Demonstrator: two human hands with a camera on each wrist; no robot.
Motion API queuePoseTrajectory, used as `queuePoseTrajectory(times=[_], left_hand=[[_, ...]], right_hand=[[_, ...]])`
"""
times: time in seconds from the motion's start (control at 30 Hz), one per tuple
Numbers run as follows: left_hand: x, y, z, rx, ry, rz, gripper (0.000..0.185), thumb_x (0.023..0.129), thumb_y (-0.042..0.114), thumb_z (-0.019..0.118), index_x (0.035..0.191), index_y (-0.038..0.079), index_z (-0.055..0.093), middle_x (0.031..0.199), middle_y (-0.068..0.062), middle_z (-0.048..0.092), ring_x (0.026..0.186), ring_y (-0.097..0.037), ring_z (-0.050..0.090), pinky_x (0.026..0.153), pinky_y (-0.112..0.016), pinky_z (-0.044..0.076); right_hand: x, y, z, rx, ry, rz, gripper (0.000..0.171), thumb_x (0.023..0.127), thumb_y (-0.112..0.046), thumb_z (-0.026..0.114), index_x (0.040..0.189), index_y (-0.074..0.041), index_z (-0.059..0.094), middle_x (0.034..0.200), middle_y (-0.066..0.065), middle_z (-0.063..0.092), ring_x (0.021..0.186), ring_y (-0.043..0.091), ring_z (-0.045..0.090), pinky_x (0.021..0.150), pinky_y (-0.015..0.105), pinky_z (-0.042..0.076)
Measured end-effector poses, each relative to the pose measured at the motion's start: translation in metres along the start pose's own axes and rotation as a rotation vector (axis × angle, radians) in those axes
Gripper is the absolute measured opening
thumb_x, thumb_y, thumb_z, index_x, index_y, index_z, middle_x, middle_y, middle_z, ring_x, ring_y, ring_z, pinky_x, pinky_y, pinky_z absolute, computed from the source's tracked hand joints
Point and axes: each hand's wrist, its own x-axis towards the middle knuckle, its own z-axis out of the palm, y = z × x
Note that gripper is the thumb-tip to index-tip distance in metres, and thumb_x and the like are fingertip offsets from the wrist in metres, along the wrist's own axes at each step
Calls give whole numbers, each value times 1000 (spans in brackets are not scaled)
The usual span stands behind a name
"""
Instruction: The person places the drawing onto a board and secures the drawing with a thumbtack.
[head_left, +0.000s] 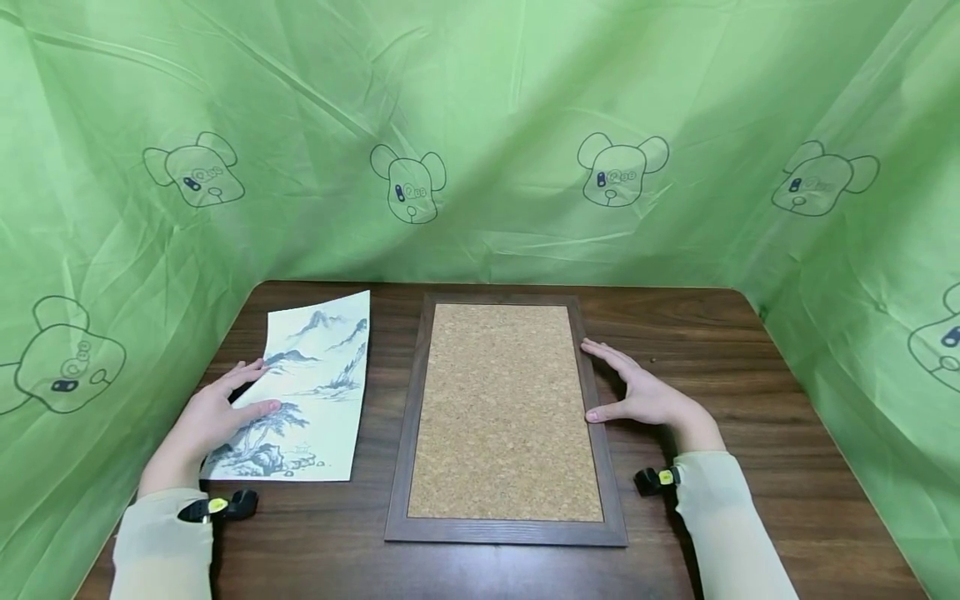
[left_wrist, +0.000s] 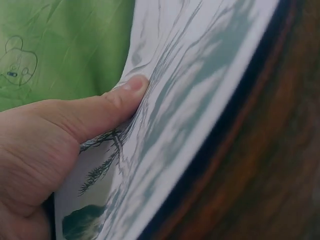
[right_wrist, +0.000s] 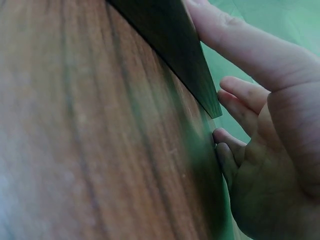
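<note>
The landscape print (head_left: 318, 383) is pinched at its left side by the left hand (head_left: 213, 417), presumably so that most of the painted face is left uncovered. To its right on the table (head_left: 810, 500), the cork board (head_left: 506, 412) is laid flat, its frame (head_left: 502, 531) touched along the right side by the thumb and fingertips of the right hand (head_left: 648, 400); nothing is grasped there, and a steadying touch is suggested. In the head view the whole print is outlined (its upper edge slanted); only from the left wrist is its bend beside the thumb made plain, though the fingers behind are hidden and can only be inferred. From the right wrist, the frame's dark outer side is shown.
</note>
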Motion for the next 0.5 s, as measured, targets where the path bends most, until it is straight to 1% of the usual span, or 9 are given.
queuePoseTrajectory(times=[0.1,0.17,0.2,0.27,0.37,0.43,0.5], left_hand=[[0,2,2,18,51,40,73,98,35,86,151,-6,60,164,-32,42,149,-62,34,110,-80,30],[0,4,4,41,77,49,67,98,33,86,150,-4,63,154,-36,44,140,-62,38,106,-78,33],[1,5,4,43,88,47,66,98,31,86,150,-2,63,149,-36,45,135,-61,41,103,-77,34],[1,8,5,41,92,34,67,97,29,87,154,2,62,143,-35,47,131,-57,43,101,-74,36],[3,11,5,44,82,16,74,98,30,86,160,7,55,142,-38,47,130,-57,43,100,-74,36],[4,13,3,36,74,6,78,98,30,86,164,7,50,146,-41,46,134,-60,43,102,-77,36],[5,15,1,12,69,-8,82,99,29,85,167,7,45,153,-43,43,140,-64,39,106,-80,34]], right_hand=[[0,0,0,4,-1,-4,120,83,-45,97,177,-28,23,184,9,11,168,42,4,123,79,14],[0,0,0,6,-1,-8,121,83,-44,97,177,-27,23,184,8,11,168,42,4,124,78,14],[0,0,0,7,-1,-8,121,83,-45,97,177,-27,23,184,7,12,168,41,4,124,78,15],[0,0,-1,6,0,-9,121,83,-45,97,177,-28,23,184,7,12,168,41,4,124,78,14],[0,1,-1,0,0,-9,120,84,-45,97,177,-28,23,184,6,11,168,41,4,124,78,14],[1,1,-1,-4,-2,-11,120,84,-46,97,177,-28,22,184,6,11,168,42,4,124,78,14],[1,1,-1,-5,-3,-12,120,84,-46,97,177,-28,22,184,6,11,168,42,4,124,78,14]])
